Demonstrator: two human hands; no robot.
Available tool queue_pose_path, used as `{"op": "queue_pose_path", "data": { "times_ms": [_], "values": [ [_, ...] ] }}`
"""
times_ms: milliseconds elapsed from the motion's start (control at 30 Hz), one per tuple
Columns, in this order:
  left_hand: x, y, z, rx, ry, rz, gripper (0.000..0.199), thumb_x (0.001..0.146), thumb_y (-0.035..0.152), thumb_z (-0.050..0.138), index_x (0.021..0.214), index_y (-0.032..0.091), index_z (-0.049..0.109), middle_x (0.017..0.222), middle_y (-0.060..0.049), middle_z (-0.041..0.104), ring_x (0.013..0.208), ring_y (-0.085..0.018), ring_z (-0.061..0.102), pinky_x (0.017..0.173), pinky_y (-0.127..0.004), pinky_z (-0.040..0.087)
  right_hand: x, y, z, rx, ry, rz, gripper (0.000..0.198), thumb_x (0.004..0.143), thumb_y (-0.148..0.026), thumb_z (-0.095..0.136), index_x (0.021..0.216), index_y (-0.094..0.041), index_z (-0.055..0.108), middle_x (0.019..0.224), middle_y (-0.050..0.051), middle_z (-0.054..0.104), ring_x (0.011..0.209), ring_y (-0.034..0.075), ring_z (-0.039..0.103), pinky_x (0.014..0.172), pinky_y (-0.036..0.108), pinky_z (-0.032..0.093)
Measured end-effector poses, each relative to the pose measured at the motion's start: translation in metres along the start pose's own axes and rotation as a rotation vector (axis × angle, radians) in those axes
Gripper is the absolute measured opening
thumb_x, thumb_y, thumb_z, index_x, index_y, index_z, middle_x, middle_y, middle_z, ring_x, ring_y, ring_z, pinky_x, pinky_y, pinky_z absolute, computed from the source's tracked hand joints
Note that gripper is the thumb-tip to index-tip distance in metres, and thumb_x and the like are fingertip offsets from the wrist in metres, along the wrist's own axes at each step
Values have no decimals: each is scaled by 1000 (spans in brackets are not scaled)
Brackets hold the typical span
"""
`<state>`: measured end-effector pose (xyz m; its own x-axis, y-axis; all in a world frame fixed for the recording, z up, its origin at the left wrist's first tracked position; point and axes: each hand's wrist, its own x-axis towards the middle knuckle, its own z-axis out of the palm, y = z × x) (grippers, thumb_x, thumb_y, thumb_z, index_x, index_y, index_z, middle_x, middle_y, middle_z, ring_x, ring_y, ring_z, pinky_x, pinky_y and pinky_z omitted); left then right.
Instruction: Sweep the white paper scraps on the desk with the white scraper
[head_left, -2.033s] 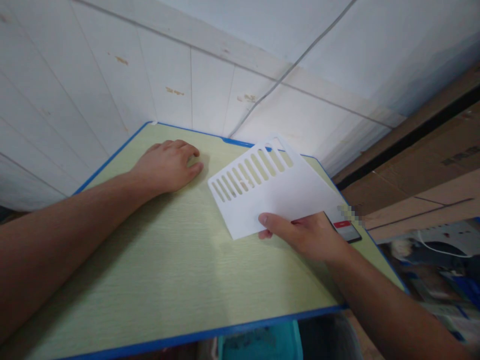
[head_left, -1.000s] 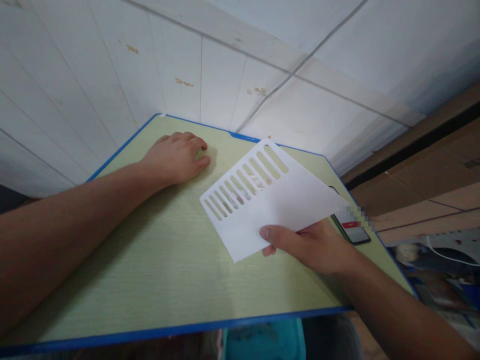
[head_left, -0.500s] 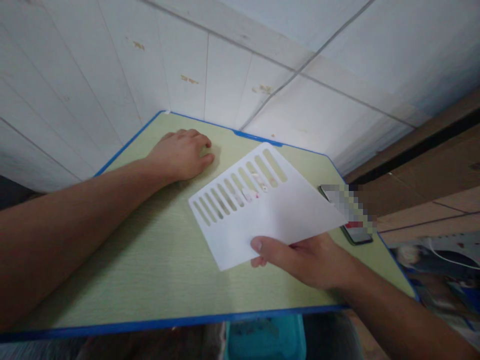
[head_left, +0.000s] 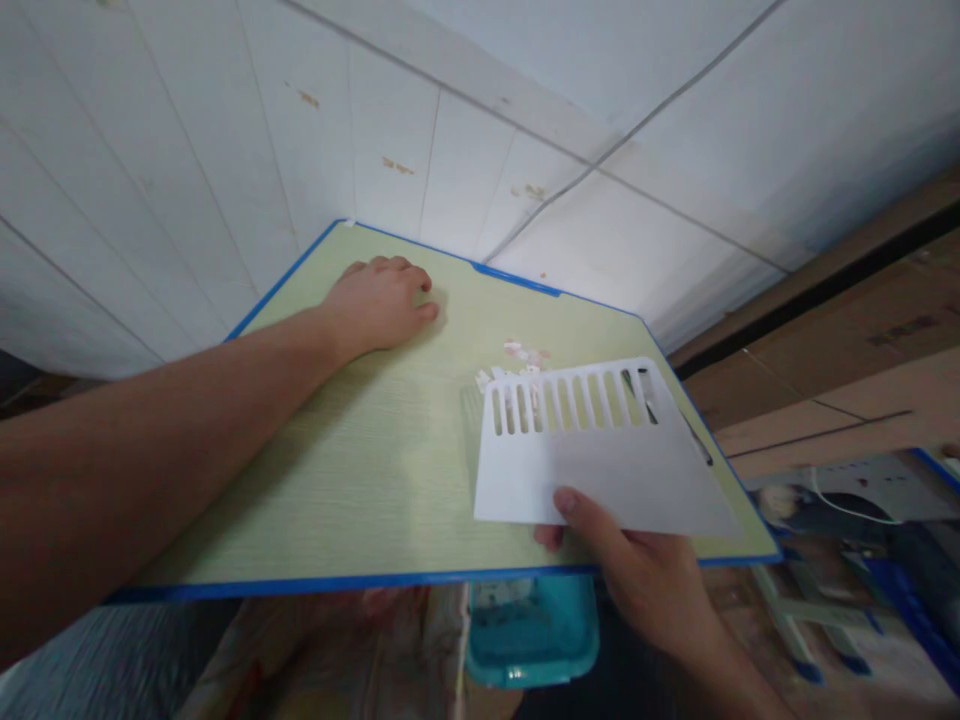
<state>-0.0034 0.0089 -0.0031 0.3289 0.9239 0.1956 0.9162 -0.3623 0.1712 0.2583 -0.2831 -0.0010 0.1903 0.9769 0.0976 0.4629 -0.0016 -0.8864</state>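
My right hand [head_left: 637, 560] grips a thin white slotted plastic panel [head_left: 600, 475] by its near edge, thumb on top and fingers underneath. The panel tapers slightly and has a row of long rounded slots along its far side. It is held above the right part of the pale green table [head_left: 360, 480]. Small white and pinkish scraps [head_left: 525, 355] lie on the table just beyond the panel, and some show through its slots. My left hand [head_left: 382, 305] rests on the table at the far left, loosely curled with the thumb apart, holding nothing.
A blue edge strip [head_left: 337, 580] runs round the table, which stands against a white panelled wall [head_left: 390, 120]. A phone [head_left: 697, 440] at the right is mostly hidden by the panel. Below the near edge sits a turquoise bin [head_left: 532, 640]. Brown boxes [head_left: 847, 330] stand at the right.
My right hand has moved the panel right and nearer to me and turned it, so its slotted side faces the wall. The scraps are now uncovered. My left hand stays on the table.
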Motion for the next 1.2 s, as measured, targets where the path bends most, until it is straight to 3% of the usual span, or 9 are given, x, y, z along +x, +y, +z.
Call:
{"op": "queue_pose_path", "data": {
  "times_ms": [200,367,533,800,1000,1200],
  "values": [
    [1,-2,0,-5,-7,-10,66,116,54,50,166,21,75,180,-17,68,168,-40,61,139,-51,45,-29,-9,14,112,180,116,36,110,-51,88,83,-27,86,73,5,85,69,28,83,69,36,72],
    [3,-5,3,-20,22,-6,62,114,53,54,163,22,79,174,-18,73,164,-42,65,137,-54,48,-31,-8,21,117,139,72,49,110,-55,88,70,-28,80,69,4,81,68,27,80,79,38,73],
    [5,-9,6,-52,49,3,59,113,54,58,158,26,83,169,-17,77,160,-43,67,136,-57,50,-27,-5,27,82,236,74,43,110,-52,86,76,-26,84,74,5,85,74,30,84,86,42,74],
    [5,-11,6,-63,48,19,62,112,54,55,158,23,83,172,-19,75,161,-43,66,137,-57,50,-31,1,31,136,134,34,49,115,-55,83,74,-28,83,75,4,84,76,28,84,89,39,74],
    [4,-10,5,-67,51,6,62,111,55,56,159,26,83,171,-17,76,161,-44,66,137,-59,49,-34,0,34,96,78,13,55,115,-66,82,75,-28,85,76,6,86,79,29,86,82,36,76],
    [2,-7,1,-47,30,-2,62,113,55,55,160,25,82,175,-18,74,165,-42,65,138,-54,48,-38,-1,39,171,74,82,54,112,-71,86,80,-28,88,79,7,89,77,31,87,85,41,78]
  ]
}}
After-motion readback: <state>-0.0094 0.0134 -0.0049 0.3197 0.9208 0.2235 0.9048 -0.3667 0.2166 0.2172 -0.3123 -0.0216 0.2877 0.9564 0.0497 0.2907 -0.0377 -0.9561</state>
